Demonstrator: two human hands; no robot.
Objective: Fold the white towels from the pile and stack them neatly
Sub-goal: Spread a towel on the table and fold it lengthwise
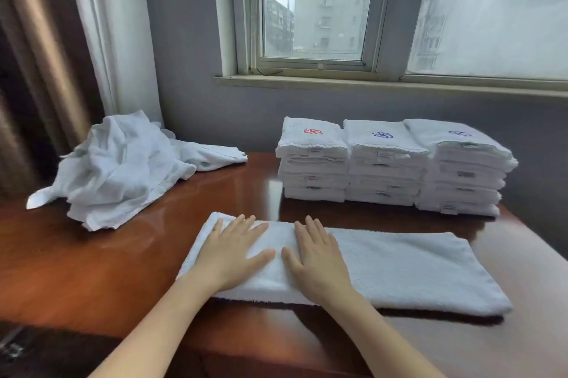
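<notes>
Smoothing step in hand, by my reading: the towel (415, 273) lies as a long folded band along the front edge of the bench (92, 270), running from the middle toward the right edge. Left hand (230, 254) and right hand (316, 257) rest flat, side by side, on its left end. The fingers (242, 222) are straight and slightly spread, palms down, pinching nothing. The part under the hands looks thicker, perhaps a flap laid over; cannot tell for sure. Cloth reads as thick terry: soft, light, limp, likely to sag if lifted by one point and to keep a crease only when pressed. The glossy bench top may let it slide under a sideways push. Best hold for the next fold, as judged: the two corners of a short end, one per hand. The unfolded pile (123, 168) sits crumpled at the rear left corner, well apart from the towel. Three finished stacks (390, 168) stand touching in a row along the rear edge, toward the right. Window (319, 8) above them, curtain (113, 33) behind the pile.
</notes>
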